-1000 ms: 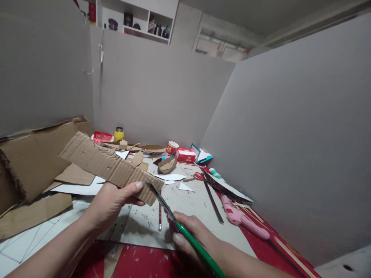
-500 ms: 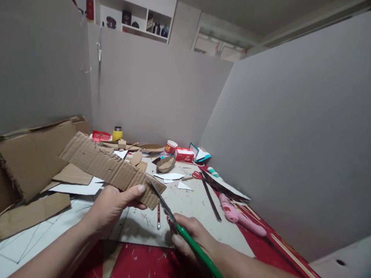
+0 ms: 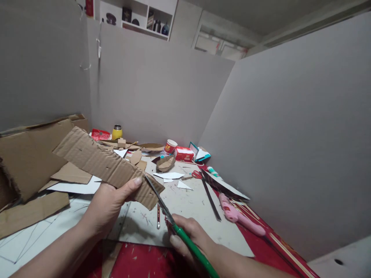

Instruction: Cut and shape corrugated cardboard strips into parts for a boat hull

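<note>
Cutting, seemingly: left hand [image 3: 112,197] pinches brown corrugated cardboard strip [image 3: 106,164], right hand [image 3: 193,233] grips green-handled metal scissors [image 3: 185,240] across its right end (thumb [image 3: 133,184] best clear of blade [image 3: 155,191]).

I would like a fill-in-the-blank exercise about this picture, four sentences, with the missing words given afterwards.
1. The left hand holds a strip made of ____.
2. The right hand holds scissors whose handle is ____.
3. The colour of the glue gun is ____.
4. In the view, the cup stands on the ____ side of the red box.

Missing words: cardboard; green; pink; left.
</note>
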Demonstrator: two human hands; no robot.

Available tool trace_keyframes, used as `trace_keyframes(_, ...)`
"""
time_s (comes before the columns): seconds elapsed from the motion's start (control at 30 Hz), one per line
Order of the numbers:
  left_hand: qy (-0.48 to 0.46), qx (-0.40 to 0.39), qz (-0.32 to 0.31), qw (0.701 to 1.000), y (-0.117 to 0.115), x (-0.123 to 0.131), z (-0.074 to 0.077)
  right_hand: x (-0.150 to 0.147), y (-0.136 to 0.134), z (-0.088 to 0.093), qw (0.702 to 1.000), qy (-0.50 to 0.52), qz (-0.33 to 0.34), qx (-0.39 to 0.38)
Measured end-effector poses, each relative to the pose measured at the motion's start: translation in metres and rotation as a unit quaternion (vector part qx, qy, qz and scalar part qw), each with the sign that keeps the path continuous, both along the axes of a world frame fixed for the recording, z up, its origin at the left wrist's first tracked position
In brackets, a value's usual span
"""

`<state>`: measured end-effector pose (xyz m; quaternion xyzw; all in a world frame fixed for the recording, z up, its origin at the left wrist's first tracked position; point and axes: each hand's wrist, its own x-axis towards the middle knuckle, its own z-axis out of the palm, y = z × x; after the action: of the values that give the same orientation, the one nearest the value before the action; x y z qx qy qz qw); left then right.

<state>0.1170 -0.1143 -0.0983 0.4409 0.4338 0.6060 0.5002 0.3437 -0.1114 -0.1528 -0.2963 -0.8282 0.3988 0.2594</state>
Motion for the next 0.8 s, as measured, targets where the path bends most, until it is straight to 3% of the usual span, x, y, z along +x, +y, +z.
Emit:
trace_keyframes(0.23, 0.048, -0.023, -0.005, 0.999, -0.007, 0.006, -0.005, 0.001, -0.004, 0.008, 0.999, -0.035, 0.007, 0.016)
trace_keyframes(0.5, 0.066, -0.069, -0.017, 0.995, -0.008, 0.005, -0.007, 0.004, -0.002, -0.001, 1.000, -0.018, -0.003, 0.011)
trace_keyframes(0.8, 0.007, -0.027, -0.035, 0.999, -0.005, 0.009, -0.005, 0.000, -0.005, -0.005, 1.000, 0.015, -0.010, -0.017)
